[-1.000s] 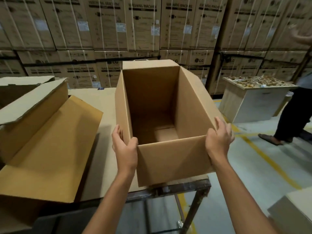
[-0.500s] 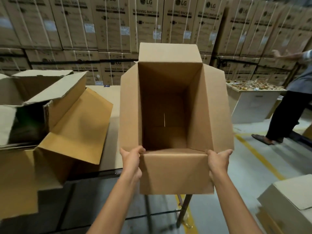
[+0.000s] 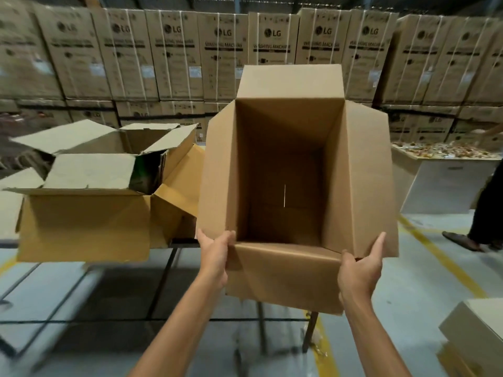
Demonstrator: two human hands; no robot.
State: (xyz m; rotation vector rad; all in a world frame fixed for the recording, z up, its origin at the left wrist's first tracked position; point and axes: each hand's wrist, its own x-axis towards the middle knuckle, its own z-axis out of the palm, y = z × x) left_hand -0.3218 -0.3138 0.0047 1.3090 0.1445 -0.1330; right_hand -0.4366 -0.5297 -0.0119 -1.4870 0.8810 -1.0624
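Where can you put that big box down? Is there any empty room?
Bare grey floor lies right of the empty box, along the yellow line, bordered by the pale box at the bottom corner and the white crate behind. To the left it is crowded with open boxes. The left hand and right hand both grip the empty box.

A wall of strapped brown cardboard cartons printed LG [image 3: 174, 55] fills the background. At left, worn open brown cardboard boxes [image 3: 81, 224] sit on a metal-legged desk [image 3: 166, 278]. At right, a white crate [image 3: 446, 189] holds what may be small brownish scraps [image 3: 446, 152], near a person's dark trouser leg [image 3: 490, 213].
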